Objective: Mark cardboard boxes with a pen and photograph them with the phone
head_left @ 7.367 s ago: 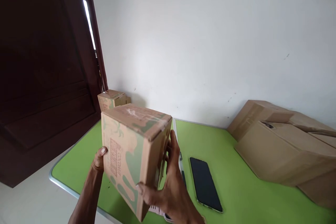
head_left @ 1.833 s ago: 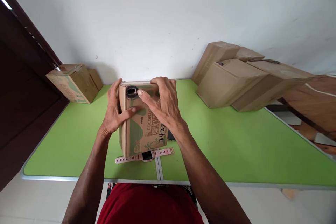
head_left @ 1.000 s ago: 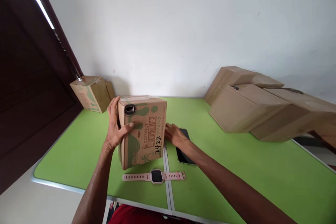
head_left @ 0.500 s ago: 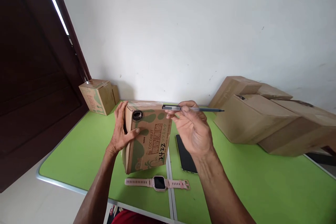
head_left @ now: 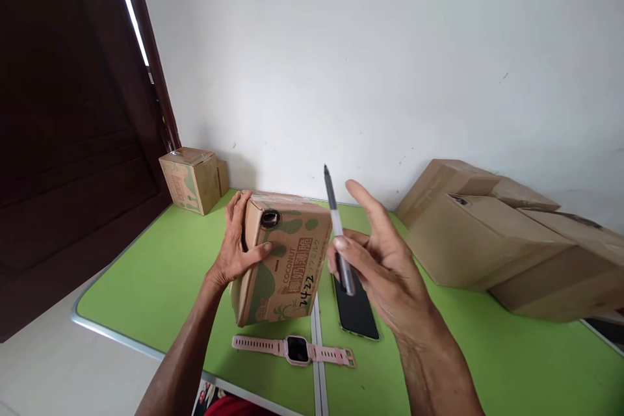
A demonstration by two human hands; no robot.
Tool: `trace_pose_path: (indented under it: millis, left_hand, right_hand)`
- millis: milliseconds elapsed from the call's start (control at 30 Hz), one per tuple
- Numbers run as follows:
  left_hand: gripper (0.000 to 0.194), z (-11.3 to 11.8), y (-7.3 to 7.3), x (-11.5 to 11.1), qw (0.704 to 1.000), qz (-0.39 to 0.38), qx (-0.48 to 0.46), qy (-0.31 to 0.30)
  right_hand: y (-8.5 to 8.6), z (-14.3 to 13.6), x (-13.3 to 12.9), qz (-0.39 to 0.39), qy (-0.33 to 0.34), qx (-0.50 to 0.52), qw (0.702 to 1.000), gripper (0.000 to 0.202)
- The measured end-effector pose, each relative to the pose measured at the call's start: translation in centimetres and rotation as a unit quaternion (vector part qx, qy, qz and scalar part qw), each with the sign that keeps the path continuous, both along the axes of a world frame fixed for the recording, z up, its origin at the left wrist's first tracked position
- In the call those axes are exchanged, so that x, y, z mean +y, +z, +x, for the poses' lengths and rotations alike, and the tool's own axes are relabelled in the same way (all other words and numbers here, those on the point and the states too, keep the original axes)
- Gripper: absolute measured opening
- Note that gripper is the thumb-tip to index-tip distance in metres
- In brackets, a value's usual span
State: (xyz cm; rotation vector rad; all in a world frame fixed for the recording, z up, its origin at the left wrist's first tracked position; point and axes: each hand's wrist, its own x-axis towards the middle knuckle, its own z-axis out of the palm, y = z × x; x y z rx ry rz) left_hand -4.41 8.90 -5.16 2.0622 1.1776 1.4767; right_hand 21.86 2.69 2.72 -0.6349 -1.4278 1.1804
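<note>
Printed box in left hand, pen in right hand

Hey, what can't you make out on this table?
Head view: the phone's far end, behind the right hand and pen.
Head view: the held box's inside; its hole is small and dark.
Head view: the rightmost carton's end, cut off by the right edge.
Head view: part of the small box, behind the box by the door.

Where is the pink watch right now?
In the head view, the watch lies near the table's front edge, just left of the phone.
</note>
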Motion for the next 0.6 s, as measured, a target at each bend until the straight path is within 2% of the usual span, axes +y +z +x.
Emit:
trace_pose_path:
  millis: [33,100,200,300,367,467,533,600]
  left_hand:
    - [0.105,0.0,0.0,0.0,1.000,-0.001,0.000,0.001]
    - [0.105,-0.1,-0.2,0.0,1.000,0.001,0.000,0.004]
    - [0.105,-0.2,-0.4,0.0,1.000,0.005,-0.003,0.009]
    - [0.104,-0.3,-0.5,0.0,1.000,0.004,-0.007,0.011]
    - [0.104,-0.3,-0.5,0.0,1.000,0.004,-0.009,0.009]
    - [0.104,-0.3,-0.5,0.0,1.000,0.006,-0.008,0.005]
    - [0.105,-0.3,-0.5,0.1,1.000,0.008,-0.007,0.003]
    - [0.105,-0.3,-0.5,0.2,1.000,0.007,-0.006,-0.002]
  right_hand:
    - [0.3,0.2,-0.2,0.006,0.003,0.014,1.000,0.056]
    - [0.9,0.4,-0.4,0.032,0.015,0.050,0.998,0.036]
    - [1.4,0.4,-0.8,0.083,-0.006,0.102,0.991,0.032]
    - [1.5,-0.1,-1.1,0.124,-0.077,0.108,0.983,0.019]
    - [1.4,-0.6,-1.3,0.149,-0.155,0.110,0.970,0.014]
    - [1.4,-1.2,-1.6,0.141,-0.257,0.159,0.943,0.025]
    - [1.3,-1.3,-1.5,0.100,-0.249,0.182,0.946,0.022]
    - [1.0,-1.3,-1.2,0.059,-0.199,0.180,0.962,0.028]
